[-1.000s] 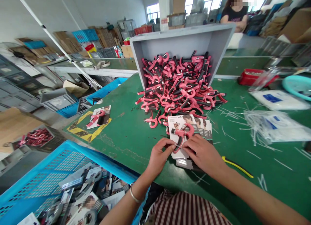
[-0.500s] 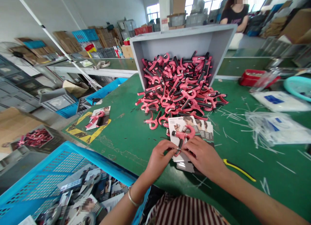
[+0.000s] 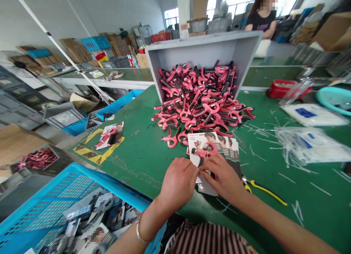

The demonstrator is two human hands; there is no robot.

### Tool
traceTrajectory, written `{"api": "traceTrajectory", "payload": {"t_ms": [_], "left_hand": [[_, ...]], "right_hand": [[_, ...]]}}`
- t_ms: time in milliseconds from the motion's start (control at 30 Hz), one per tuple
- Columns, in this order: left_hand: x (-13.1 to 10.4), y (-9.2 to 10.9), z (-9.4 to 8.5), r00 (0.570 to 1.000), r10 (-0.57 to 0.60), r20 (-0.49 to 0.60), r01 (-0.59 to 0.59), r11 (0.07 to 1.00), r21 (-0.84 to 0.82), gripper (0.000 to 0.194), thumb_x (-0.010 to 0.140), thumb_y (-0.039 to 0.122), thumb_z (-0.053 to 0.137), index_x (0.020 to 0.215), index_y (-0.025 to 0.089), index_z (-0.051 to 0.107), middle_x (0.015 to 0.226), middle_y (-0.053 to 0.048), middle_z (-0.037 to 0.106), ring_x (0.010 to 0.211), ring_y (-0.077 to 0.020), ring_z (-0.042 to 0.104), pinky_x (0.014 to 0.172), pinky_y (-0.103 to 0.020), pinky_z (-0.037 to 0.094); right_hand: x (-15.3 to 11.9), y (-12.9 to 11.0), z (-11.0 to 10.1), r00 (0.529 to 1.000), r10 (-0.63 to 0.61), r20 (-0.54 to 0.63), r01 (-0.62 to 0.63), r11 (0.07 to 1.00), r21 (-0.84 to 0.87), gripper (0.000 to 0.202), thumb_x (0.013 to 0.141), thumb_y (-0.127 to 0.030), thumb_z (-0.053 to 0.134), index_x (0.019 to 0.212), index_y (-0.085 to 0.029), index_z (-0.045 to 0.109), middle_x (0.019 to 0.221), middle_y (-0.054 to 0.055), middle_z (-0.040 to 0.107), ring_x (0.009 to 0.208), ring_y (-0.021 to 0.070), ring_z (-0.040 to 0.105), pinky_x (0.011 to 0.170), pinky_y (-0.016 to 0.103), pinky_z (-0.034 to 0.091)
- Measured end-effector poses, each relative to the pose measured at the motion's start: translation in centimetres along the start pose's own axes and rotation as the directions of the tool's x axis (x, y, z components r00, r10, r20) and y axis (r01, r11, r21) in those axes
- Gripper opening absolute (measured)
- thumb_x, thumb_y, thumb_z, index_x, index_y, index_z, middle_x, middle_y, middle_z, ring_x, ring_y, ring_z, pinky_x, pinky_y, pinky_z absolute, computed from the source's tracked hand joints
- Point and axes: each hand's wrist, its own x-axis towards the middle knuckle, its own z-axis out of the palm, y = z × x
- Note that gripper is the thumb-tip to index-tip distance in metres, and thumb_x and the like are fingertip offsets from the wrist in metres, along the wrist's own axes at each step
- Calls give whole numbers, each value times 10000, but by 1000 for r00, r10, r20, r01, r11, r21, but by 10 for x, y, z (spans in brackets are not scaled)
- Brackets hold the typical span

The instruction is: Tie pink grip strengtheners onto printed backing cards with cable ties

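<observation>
A red tube cutter [image 3: 207, 152] with a black handle lies on the top blister-style card [image 3: 194, 139] of a fanned stack in front of me. My left hand [image 3: 179, 180] is closed in a fist beside the handle's lower end, pinching what looks like the thin end of a cable tie, mostly hidden by the fingers. My right hand [image 3: 223, 177] is closed over the handle, fingertips pressed on it and meeting the left thumb. Yellow-handled cutting pliers [image 3: 267, 192] lie just right of my right wrist.
A tipped grey bin [image 3: 203, 51] spills red tube cutters [image 3: 203, 104] onto the green table. Another carded cutter [image 3: 109, 135] lies at left on yellow-black tape. Loose white cable ties [image 3: 287, 178] and bags [image 3: 315, 144] are at right. A blue basket [image 3: 74, 173] holds packed cards. A person [image 3: 261, 21] stands behind.
My left hand has rolled from a fingertip pinch into a tighter fist at the handle. The right hand stays on the cutter. More of the pliers shows, and the view has shifted slightly.
</observation>
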Motion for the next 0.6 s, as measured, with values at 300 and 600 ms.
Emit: {"api": "traceTrajectory", "payload": {"t_ms": [300,600], "left_hand": [[-22,-4,42,972,-201,-123,152,933,-325,293,877,223,653,1161,189,588,1198,-100,635,1133,-250,545,995,-447,438],[-22,-15,56,899,-402,-171,287,839,-463,165,906,314,592,1016,213,663,1209,-102,672,1146,-282,594,1014,-491,435]], "right_hand": [[-6,3,6,994,77,-81,-42,929,368,67,935,-175,582,895,-223,609,930,23,656,958,195,556,927,378,419],[-40,29,-4,983,149,-108,-111,949,295,138,960,-262,543,865,-257,642,937,23,709,1024,227,542,924,401,431]]}}
